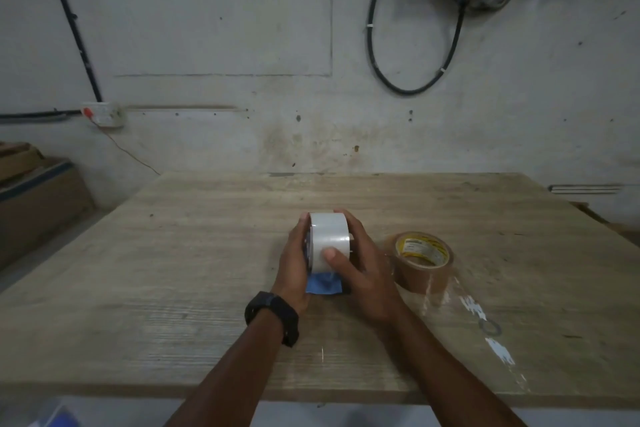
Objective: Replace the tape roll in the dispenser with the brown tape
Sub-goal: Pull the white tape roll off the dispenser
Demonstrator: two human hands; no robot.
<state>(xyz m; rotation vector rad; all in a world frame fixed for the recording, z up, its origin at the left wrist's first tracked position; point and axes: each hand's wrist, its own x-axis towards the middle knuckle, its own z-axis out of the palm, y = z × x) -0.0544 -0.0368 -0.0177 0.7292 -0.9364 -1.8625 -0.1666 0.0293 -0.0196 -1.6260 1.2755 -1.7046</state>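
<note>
A white tape roll [327,236] stands on edge in a blue dispenser [323,284] at the middle of the wooden table [173,270]. Most of the dispenser is hidden by my hands. My left hand [294,263] grips the roll's left side; a black watch is on that wrist. My right hand [360,260] wraps the right side, thumb pressed on the roll's face. The brown tape roll [424,262] lies flat on the table just right of my right hand, apart from it.
White paint marks [485,326] streak the table's right front. A cardboard box [38,198] stands to the left beyond the table edge. A wall with a black cable loop [412,45] rises behind the table. The table's near edge runs below my forearms.
</note>
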